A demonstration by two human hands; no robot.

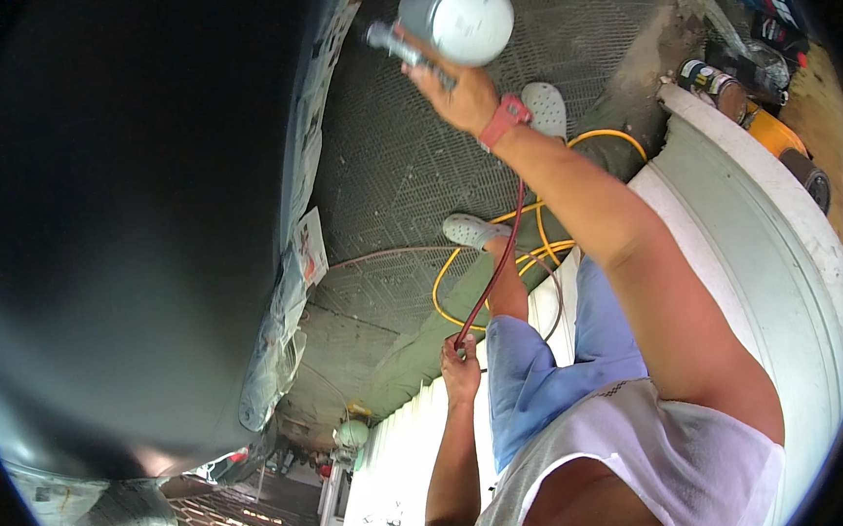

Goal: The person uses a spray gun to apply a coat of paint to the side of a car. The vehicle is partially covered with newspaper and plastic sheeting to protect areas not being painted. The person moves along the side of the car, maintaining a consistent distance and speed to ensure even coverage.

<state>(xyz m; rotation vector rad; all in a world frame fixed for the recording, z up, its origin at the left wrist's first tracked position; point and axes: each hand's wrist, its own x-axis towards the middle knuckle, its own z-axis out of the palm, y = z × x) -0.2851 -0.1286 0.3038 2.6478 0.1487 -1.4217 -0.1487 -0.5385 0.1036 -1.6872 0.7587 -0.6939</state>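
Note:
My right hand [467, 99], with a red wristband at the wrist, is closed around the handle of a spray gun [397, 48]. The gun carries a round cup with a white top [471, 23] and its front end points left, toward a large glossy black panel [145, 224], apart from it. From below the gun a dark red air hose [502, 265] runs down to my left hand [460, 370], whose fingers are wrapped round it. Newspaper masking [311, 247] lines the panel's edge. My right fingers are partly blurred.
A yellow hose [440, 283] lies looped on the patterned floor [385, 158] around my feet, in grey clogs [545, 108]. To the right a pale curved panel [779, 209] stands beside cans [707, 77] and bottles. A green round tank [351, 434] stands at the bottom left.

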